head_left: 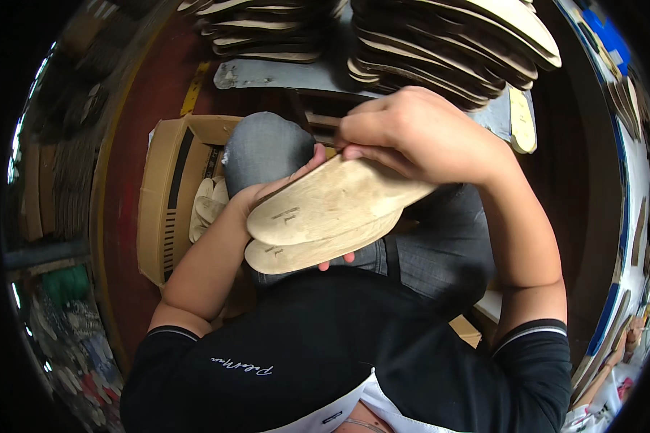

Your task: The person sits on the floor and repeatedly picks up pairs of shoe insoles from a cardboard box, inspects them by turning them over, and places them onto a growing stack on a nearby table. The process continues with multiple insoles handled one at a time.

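While they overlap, both insoles look beige and round-ended.

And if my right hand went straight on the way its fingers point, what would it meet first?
Most likely your left hand, at its thumb, just left of the right hand; the grey denim knee lies beyond. Depth is unclear from one view, so it might pass over the thumb.

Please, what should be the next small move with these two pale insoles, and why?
Probably slide the upper insole slightly to line it up with the lower insole: their rounded ends are offset, the left hand cradles them from below, and the right hand grasps the upper one toward its other end.
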A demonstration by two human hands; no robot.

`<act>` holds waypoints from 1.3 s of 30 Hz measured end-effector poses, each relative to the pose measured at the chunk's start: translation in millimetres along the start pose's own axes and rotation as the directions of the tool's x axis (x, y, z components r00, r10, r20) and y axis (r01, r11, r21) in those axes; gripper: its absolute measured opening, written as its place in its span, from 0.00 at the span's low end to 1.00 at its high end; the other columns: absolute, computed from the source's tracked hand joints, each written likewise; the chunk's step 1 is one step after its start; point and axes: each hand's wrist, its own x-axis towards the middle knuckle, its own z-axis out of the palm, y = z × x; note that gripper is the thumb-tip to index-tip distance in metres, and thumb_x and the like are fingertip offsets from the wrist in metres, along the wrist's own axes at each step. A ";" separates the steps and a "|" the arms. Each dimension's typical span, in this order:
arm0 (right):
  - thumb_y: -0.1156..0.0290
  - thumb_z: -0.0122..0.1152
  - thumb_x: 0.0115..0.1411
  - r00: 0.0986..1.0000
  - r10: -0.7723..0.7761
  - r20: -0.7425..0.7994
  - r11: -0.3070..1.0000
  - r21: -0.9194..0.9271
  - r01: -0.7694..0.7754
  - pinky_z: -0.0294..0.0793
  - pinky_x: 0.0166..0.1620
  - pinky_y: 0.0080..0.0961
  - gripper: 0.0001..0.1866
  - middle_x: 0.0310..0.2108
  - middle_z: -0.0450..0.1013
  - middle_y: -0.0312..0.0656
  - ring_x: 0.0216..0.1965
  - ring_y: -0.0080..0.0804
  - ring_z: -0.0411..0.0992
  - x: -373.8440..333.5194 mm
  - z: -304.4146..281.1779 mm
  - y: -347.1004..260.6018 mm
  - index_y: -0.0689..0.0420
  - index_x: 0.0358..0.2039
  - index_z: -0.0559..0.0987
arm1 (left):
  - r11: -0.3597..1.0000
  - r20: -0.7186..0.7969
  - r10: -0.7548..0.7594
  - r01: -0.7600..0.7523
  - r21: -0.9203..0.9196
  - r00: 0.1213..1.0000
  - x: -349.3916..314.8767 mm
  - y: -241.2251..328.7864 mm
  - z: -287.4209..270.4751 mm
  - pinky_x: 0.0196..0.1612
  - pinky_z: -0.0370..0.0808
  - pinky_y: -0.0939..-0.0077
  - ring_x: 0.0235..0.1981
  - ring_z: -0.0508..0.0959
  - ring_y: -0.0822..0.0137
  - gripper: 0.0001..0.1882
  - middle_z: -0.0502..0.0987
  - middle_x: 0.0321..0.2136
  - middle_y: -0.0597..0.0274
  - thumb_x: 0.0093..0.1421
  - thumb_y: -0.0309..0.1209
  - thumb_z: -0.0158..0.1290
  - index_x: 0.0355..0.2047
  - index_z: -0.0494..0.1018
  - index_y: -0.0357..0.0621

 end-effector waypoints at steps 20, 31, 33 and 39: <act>0.76 0.68 0.80 0.516 0.604 -0.607 0.769 0.274 -0.577 0.75 0.61 0.34 0.07 0.53 0.72 0.49 0.57 0.40 0.73 -17.7 141.9 -42.0 0.65 0.53 0.84 | 0.506 -0.219 0.839 -0.862 -0.026 0.499 34.6 -24.4 18.5 0.72 0.84 0.54 0.66 0.86 0.56 0.32 0.85 0.65 0.50 0.78 0.38 0.69 0.75 0.73 0.37; 0.61 0.62 0.87 0.584 0.741 -0.331 0.555 0.791 -0.256 0.79 0.70 0.38 0.28 0.71 0.78 0.48 0.64 0.34 0.80 -5.7 130.5 -25.2 0.62 0.79 0.72 | -0.033 -0.445 0.845 -0.861 0.508 -0.296 -98.8 -13.3 -25.2 0.64 0.91 0.54 0.57 0.91 0.56 0.25 0.89 0.58 0.48 0.76 0.32 0.72 0.66 0.79 0.35; 0.64 0.60 0.88 0.579 0.762 -0.288 0.536 0.783 -0.315 0.80 0.69 0.36 0.24 0.67 0.81 0.47 0.62 0.32 0.81 -16.4 127.7 -16.7 0.63 0.76 0.75 | 0.047 -0.628 0.687 -0.840 0.540 -0.366 -145.5 -7.9 -70.0 0.65 0.89 0.52 0.59 0.91 0.54 0.24 0.89 0.60 0.48 0.77 0.33 0.71 0.66 0.78 0.32; 0.61 0.61 0.89 0.429 0.893 -0.134 0.338 0.829 -0.445 0.82 0.59 0.26 0.19 0.57 0.86 0.40 0.53 0.24 0.83 -52.7 144.0 2.9 0.61 0.68 0.82 | 0.405 -0.909 0.373 -0.848 0.340 -0.186 -159.6 -43.1 -307.7 0.60 0.91 0.38 0.61 0.90 0.46 0.22 0.88 0.59 0.43 0.77 0.20 0.62 0.69 0.77 0.31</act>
